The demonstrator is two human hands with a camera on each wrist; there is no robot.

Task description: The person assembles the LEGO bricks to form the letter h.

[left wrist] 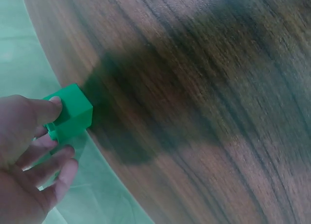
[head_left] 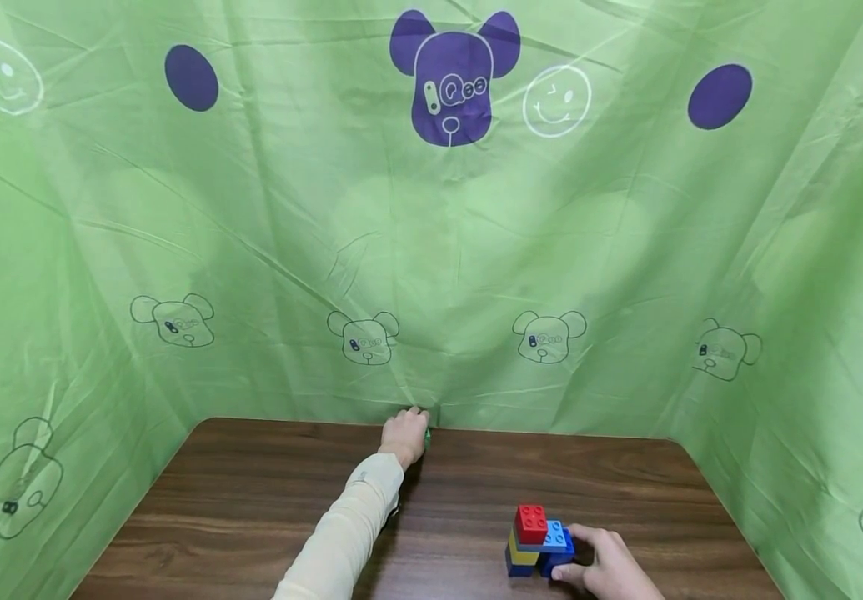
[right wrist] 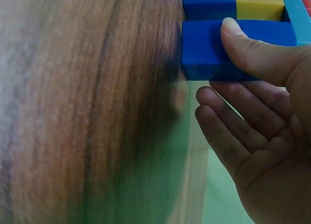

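Note:
At the table's far edge, my left hand (head_left: 404,435) pinches a green toy brick (left wrist: 73,112) between thumb and fingers. Only a sliver of that brick shows past the hand in the head view. My right hand (head_left: 605,562) grips the right side of a small structure of toy bricks, thumb on a blue brick (right wrist: 204,44) and fingers behind it. The structure has a red brick (head_left: 531,523) on top, a light blue brick (head_left: 554,535) beside it, and a yellow brick (head_left: 524,554) over a dark blue one (head_left: 519,569) at the left.
Both hands work over a brown wood-grain table (head_left: 266,492) with rounded far corners. A green curtain (head_left: 446,250) printed with bear heads and smiling faces hangs close behind the far edge and along both sides.

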